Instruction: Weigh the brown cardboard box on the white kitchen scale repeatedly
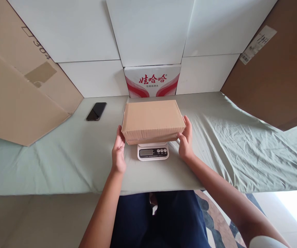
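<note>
A closed brown cardboard box [152,120] rests on a small white digital scale [152,152], whose display and buttons face me. My left hand [118,150] presses against the box's left end. My right hand [186,142] grips its right end, thumb at the lower front corner. The box covers most of the scale's platform.
A pale green sheet covers the table [60,162]. A black phone [96,111] lies at the back left. A red-and-white printed carton [152,82] stands behind the box. Large cardboard sheets lean at left [21,89] and right [277,72]; white panels form the back wall.
</note>
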A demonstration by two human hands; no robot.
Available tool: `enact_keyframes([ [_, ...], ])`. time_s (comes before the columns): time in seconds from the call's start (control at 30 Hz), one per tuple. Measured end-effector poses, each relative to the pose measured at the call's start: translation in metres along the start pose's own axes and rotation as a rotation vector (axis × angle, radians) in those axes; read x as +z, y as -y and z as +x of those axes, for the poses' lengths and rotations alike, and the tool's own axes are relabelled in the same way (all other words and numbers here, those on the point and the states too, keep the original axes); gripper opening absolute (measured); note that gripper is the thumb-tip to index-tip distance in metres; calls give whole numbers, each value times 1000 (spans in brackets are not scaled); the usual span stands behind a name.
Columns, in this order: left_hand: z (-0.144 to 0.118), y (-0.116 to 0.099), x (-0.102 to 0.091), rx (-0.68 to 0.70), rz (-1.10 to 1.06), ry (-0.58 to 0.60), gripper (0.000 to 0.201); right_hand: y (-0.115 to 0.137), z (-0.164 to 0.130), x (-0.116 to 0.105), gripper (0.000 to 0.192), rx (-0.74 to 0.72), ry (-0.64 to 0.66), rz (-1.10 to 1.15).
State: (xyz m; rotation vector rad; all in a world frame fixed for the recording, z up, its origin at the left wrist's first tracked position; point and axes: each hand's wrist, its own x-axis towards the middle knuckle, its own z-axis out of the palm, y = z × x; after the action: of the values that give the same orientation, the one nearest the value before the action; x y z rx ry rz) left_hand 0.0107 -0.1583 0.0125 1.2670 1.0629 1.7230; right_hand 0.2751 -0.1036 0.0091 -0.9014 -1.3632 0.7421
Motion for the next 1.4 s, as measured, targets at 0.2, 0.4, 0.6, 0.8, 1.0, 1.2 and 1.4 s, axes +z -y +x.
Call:
enact_keyframes([
  [0.2, 0, 4, -2, 4, -2, 2, 70, -2, 0, 1, 71, 5, -7, 15],
  [0.4, 0, 5, -1, 10, -7, 5, 71, 2, 1, 4, 73, 13, -5, 65],
  [0.6, 0, 3, 0, -5, 2, 5, 73, 1, 2, 4, 70, 4, -9, 37],
  [0.8, 0, 1, 2, -8, -32, 7, 71, -1, 2, 3, 67, -29, 13, 24],
  [1.0, 0, 1, 2, -3, -44, 14, 67, 0, 2, 4, 65, -29, 13, 54],
  [1.2, 0, 2, 2, -12, -36, 7, 67, -1, 1, 4, 65, -17, 6, 70],
  [1.4, -1, 2, 2, -7, -32, 11, 68, -1, 1, 5, 65, 0, -3, 108],
])
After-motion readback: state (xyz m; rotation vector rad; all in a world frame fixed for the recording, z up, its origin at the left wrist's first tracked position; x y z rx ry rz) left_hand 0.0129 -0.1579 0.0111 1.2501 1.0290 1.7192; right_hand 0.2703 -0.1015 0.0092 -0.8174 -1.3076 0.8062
